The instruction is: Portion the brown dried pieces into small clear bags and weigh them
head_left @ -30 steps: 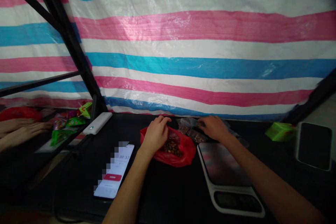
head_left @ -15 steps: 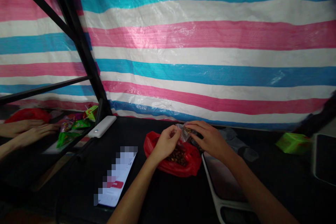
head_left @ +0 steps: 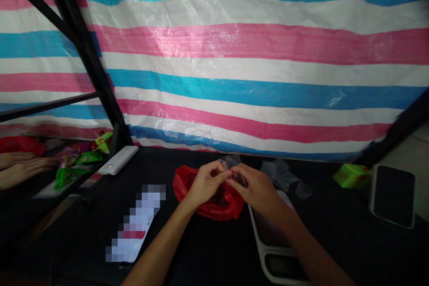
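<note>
Above a red plastic bag (head_left: 217, 212) my two hands meet, their fingertips close together. My left hand (head_left: 208, 182) pinches the edge of a small clear plastic bag (head_left: 230, 160). From the other side my right hand (head_left: 256, 186) has its thumb and fingers closed on the same clear bag. Small brown pieces (head_left: 219, 197), too small to name, lie inside the opened red bag. What the clear bag holds is mostly hidden behind my fingers. Under my right forearm lies a white-framed digital scale (head_left: 264, 250) with a dark top.
A phone (head_left: 140, 228) with a lit screen lies left, near a white power bank-like box (head_left: 119, 160). Clear bags (head_left: 283, 176), a green box (head_left: 351, 175) and another dark-faced device (head_left: 393, 195) lie right. Another person's hands (head_left: 27, 167) rest by green packets (head_left: 69, 178) beyond a black frame (head_left: 85, 65).
My right hand has come down and in, so its fingertips now meet the left hand's at the clear bag. The whole view has shifted slightly to the right.
</note>
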The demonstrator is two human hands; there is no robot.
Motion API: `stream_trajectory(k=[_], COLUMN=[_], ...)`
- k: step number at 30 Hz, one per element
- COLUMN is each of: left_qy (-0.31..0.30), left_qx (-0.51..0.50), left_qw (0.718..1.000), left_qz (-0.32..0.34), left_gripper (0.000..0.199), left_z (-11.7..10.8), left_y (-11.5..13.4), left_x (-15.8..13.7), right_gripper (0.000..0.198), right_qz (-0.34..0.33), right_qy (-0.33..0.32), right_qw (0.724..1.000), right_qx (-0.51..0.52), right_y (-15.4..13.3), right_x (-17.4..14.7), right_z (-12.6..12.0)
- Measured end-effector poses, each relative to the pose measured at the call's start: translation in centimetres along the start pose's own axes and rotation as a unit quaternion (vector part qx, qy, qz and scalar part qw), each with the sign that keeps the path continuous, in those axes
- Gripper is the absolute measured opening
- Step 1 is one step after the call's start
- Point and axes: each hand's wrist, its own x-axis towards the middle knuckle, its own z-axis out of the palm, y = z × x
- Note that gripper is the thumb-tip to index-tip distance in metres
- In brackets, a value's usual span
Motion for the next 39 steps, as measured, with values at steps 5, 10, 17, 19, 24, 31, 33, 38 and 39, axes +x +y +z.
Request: stream_trajectory(k=[5, 10, 17, 19, 24, 31, 33, 38, 39], left_qy=[-0.022, -0.042, 0.019, 0.031, 0.007, 0.099, 0.080, -0.074, -0.074], left_qx=[0.038, 0.081, 0.035, -0.024, -0.086, 0.136, 0.261, 0.394, 0.389], left_qw=[0.999, 0.996, 0.999, 0.999, 0.996, 0.980, 0.952, 0.911, 0.914], left_qz=[-0.004, -0.017, 0.014, 0.009, -0.023, 0.101, 0.135, 0.097, 0.082], left_gripper=[0.035, 0.034, 0.037, 0.036, 0.032, 0.021, 0.037, 0.069, 0.072], left_z=[-0.3, -0.2, -0.5, -0.9, -1.7, -2.6, -2.5, -1.2, -1.1], left_y=[-0.4, 0.0, 1.2, 1.3, 1.5, 1.8, 2.1, 2.1, 1.8], left_x=[-0.1, -0.5, -0.2, -0.1, -0.2, -0.5, -0.9, -1.7, -1.7], right_gripper=[0.014, 0.014, 0.026, 0.022, 0.039, 0.042, 0.042, 0.038, 0.038], right_qz=[0.021, 0.056, 0.082, 0.076, 0.063, 0.069, 0.047, 0.020, 0.017], right_qy=[-0.017, 0.020, 0.125, 0.096, 0.004, 0.080, 0.071, 0.054, 0.048], right_qw=[0.999, 0.998, 0.988, 0.991, 0.975, 0.979, 0.990, 0.997, 0.997], right_qx=[0.018, 0.008, 0.034, 0.060, 0.211, 0.172, 0.115, 0.054, 0.061], right_y=[0.0, 0.5, 1.7, 1.6, 1.1, 0.9, 0.7, 0.3, 0.3], right_x=[-0.2, -0.2, 0.0, -0.1, -0.1, -0.1, -0.3, -0.5, -0.4], right_z=[-0.3, -0.4, -0.6, -0.5, 0.5, 1.1, 1.1, 0.9, 0.9])
